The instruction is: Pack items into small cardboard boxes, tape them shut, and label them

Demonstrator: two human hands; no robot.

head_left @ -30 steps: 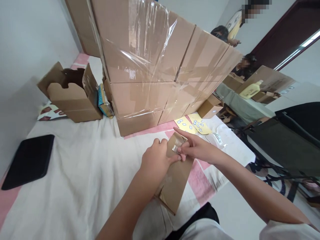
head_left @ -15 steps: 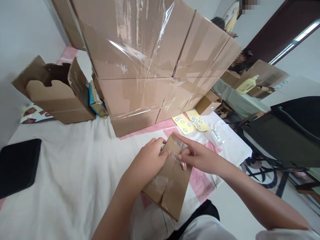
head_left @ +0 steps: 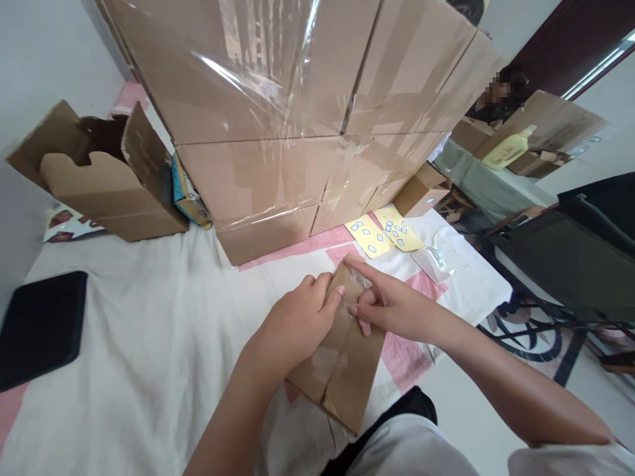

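Observation:
A small flat cardboard box (head_left: 354, 377) with a seam down its top lies slanted at the table's front edge. My left hand (head_left: 305, 317) grips its left side, thumb lying on top and fingers over the far left edge. My right hand (head_left: 384, 301) is at the far right part of the box. Its index finger stretches to the far corner, while the thumb and other fingers are curled together at a strip of clear tape (head_left: 358, 276). Part of this tape is hidden under the hand. Another piece of tape (head_left: 325, 360) sits across the seam nearer me.
Behind stands a tall stack of taped cartons (head_left: 268, 178). An open carton (head_left: 114, 198) is at left, above a black tablet-like object (head_left: 42, 327). Yellow sticker sheets (head_left: 368, 236) and a white tape dispenser (head_left: 434, 264) lie at right. Another person (head_left: 496, 96) is beyond.
The view has shifted slightly. My left thumb has moved a little farther up the box top. My right hand keeps its pose at the far end, with less of the tape showing.

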